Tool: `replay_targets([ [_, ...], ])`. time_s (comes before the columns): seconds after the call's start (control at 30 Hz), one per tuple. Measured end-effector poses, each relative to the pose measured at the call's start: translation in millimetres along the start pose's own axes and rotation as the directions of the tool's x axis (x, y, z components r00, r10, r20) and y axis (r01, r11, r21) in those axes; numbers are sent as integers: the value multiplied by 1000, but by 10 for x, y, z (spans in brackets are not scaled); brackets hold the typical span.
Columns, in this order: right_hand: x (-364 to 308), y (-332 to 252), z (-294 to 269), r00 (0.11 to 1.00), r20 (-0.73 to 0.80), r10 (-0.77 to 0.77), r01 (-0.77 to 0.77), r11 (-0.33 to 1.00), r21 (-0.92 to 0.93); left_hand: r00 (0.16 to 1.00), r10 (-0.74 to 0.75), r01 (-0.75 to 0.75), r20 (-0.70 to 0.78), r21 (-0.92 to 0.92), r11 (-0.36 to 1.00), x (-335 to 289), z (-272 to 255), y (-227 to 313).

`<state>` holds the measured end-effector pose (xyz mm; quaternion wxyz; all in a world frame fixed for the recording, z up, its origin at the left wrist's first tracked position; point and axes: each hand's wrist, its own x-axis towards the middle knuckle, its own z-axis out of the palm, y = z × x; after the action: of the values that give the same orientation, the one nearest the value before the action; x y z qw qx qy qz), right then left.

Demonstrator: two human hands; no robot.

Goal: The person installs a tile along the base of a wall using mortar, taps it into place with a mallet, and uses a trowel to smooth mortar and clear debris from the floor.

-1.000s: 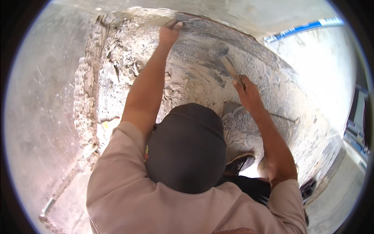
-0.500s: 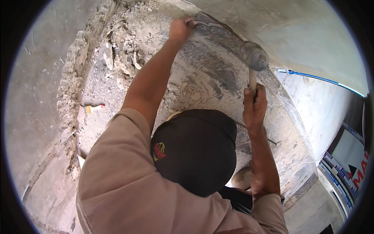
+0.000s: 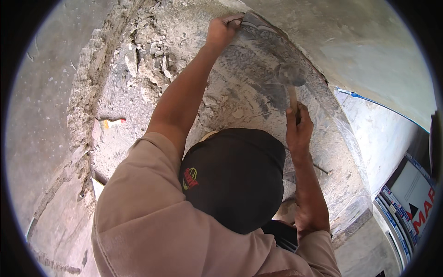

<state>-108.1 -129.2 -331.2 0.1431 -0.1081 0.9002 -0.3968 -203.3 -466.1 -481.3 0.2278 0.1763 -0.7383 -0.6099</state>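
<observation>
My right hand (image 3: 300,129) is closed round the pale handle of a mallet (image 3: 292,94). Its thick, rounded grey head is blurred and hangs over the dusty dark patch of the rough surface (image 3: 258,85). At the far end my left arm is stretched out. The fingers of my left hand (image 3: 223,31) are pinched together beside the raised far edge of that surface, and what they grip is too small to make out. A black cap (image 3: 233,180) in the middle hides what lies beneath it.
Broken rubble (image 3: 154,55) lies left of my left forearm. A rough, chipped ridge (image 3: 85,92) runs down the left side. A small yellow and red object (image 3: 114,123) rests near it. On the right are a pale wall (image 3: 374,51) and stacked printed boards (image 3: 406,203).
The mallet head has moved left and slightly down. My left hand has shifted a little right and up along the far edge. The surroundings have turned slightly clockwise in view.
</observation>
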Motion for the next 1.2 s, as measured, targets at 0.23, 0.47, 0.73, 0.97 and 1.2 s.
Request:
replay_targets([
  [0.23,-59,97,127,999,-21,39,-38,999,35,994,-99,102,40,-74,992,32,-45,227],
  [0.47,32,431,-46,972,-164,-169,111,944,-310,958,-255,253,130,32,967,61,46,445],
  [0.73,-144,970,-655,995,-59,84,-102,884,-457,883,-432,461,183,-171,871,42,160,546],
  [0.97,-70,1088,-1125,970,30,242,-164,741,-651,880,-431,455,198,-92,886,69,149,608],
  [1.2,-127,1095,-1201,912,54,408,-314,775,-549,868,-442,459,226,-25,888,35,265,722],
])
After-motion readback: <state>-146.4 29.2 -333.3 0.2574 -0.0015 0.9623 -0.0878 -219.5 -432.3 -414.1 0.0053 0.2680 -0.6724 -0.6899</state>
